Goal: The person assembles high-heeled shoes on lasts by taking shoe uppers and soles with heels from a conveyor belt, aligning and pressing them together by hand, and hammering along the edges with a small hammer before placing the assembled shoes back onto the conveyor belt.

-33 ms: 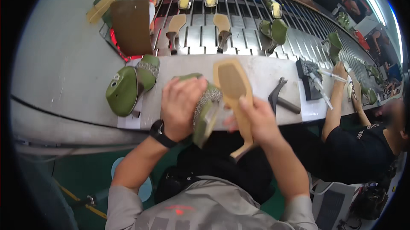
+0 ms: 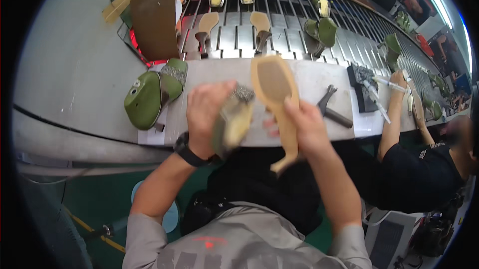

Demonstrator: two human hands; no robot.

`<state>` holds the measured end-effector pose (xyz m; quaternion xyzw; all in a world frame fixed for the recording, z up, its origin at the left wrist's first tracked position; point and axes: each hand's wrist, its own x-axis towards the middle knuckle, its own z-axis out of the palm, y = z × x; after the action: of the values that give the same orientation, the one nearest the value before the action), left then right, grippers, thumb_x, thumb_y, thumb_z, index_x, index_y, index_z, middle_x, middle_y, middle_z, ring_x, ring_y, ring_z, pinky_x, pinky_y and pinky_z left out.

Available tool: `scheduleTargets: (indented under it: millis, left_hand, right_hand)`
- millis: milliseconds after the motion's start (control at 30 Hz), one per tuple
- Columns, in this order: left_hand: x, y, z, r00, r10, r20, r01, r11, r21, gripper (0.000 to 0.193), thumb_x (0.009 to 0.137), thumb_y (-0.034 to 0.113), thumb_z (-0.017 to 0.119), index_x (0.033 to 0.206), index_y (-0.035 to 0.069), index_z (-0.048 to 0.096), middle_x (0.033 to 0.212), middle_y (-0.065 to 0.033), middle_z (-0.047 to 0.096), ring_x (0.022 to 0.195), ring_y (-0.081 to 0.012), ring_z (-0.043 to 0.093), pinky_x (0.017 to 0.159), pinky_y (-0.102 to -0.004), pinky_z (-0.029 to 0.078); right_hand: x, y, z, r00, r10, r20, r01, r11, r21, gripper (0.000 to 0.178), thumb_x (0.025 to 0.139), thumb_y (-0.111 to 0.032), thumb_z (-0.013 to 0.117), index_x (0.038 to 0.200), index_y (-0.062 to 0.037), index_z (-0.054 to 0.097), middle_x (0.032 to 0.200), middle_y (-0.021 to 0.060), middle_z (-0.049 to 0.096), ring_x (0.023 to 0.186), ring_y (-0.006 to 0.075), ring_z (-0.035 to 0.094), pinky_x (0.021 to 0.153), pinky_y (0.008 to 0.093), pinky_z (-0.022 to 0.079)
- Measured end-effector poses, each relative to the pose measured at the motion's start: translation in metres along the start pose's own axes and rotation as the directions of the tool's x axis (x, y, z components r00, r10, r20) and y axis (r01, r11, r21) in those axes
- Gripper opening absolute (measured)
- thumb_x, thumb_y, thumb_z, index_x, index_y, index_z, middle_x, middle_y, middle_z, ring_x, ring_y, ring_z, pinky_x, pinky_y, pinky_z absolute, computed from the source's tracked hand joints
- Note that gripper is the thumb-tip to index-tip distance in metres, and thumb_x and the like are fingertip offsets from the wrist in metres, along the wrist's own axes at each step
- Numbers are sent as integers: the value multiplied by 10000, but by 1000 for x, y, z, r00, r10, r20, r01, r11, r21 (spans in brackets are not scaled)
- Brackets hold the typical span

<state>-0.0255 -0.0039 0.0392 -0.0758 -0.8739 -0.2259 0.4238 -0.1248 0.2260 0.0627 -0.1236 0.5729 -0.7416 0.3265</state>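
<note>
My left hand (image 2: 203, 117) is closed round a green shoe upper (image 2: 233, 122) with a glittery strap; motion smears it, and its yellowish underside faces right. In my right hand (image 2: 308, 128) a tan high-heel shoe sole (image 2: 275, 87) stands on end, wide part up and narrow end down by the wrist. The two pieces are close together but apart, above the bench edge. Left of them, on white paper, lies another green shoe (image 2: 145, 100) with a glittery strap. A hammer (image 2: 335, 109) rests on the bench to the right of the sole.
Behind the bench (image 2: 319, 74) runs a slatted conveyor (image 2: 234, 44) carrying soles with heels, green shoes and yellow-bottomed pieces. A brown board (image 2: 154, 24) stands at back left. Brushes (image 2: 375, 100) lie by a black box. At right, a co-worker (image 2: 419, 169) handles a sole.
The green upper has turned in my left hand, so more of its yellowish underside shows. The sole in my right hand has become more upright.
</note>
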Motion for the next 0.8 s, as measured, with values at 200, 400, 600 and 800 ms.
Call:
scheduleTargets:
  millis: [200, 400, 600, 800]
  left_hand:
    - [24, -13, -14, 894, -445, 48, 318, 556, -768, 462, 932, 236, 869, 1267, -14, 672, 1200, -74, 741, 1050, -153, 700, 977, -328, 544]
    - [31, -10, -6, 836, -548, 30, 310, 427, -850, 359, 951, 219, 809, 1196, -23, 708, 1133, -70, 747, 1051, -150, 681, 986, -315, 507]
    - [34, -16, -2, 850, -521, 76, 325, 406, -854, 364, 968, 219, 771, 1223, -32, 702, 1149, -74, 748, 1036, -161, 690, 959, -318, 522]
    - [20, -43, -11, 828, -543, 143, 276, 172, -946, 476, 1068, 286, 559, 1407, -47, 587, 1377, -189, 684, 1240, -278, 689, 1104, -431, 517]
  right_hand:
    - [89, 3, -46, 898, -425, -114, -2, 255, -967, 607, 953, -374, 801, 1343, 63, 640, 1198, 195, 736, 1028, 319, 742, 897, 428, 586]
    - [75, 3, -38, 877, -401, -265, 371, 915, -157, 457, 1099, -388, 611, 1218, 43, 707, 1143, 174, 762, 1078, 277, 738, 925, 394, 580]
    - [42, 44, -17, 916, -389, -101, 384, 921, -69, 539, 1125, -378, 576, 762, 12, 658, 542, -27, 469, 471, 49, 389, 440, 242, 303]
    - [51, 29, -8, 985, -139, -103, 115, 971, -211, 488, 1060, -332, 685, 704, -4, 625, 538, -39, 467, 463, 34, 385, 441, 248, 284]
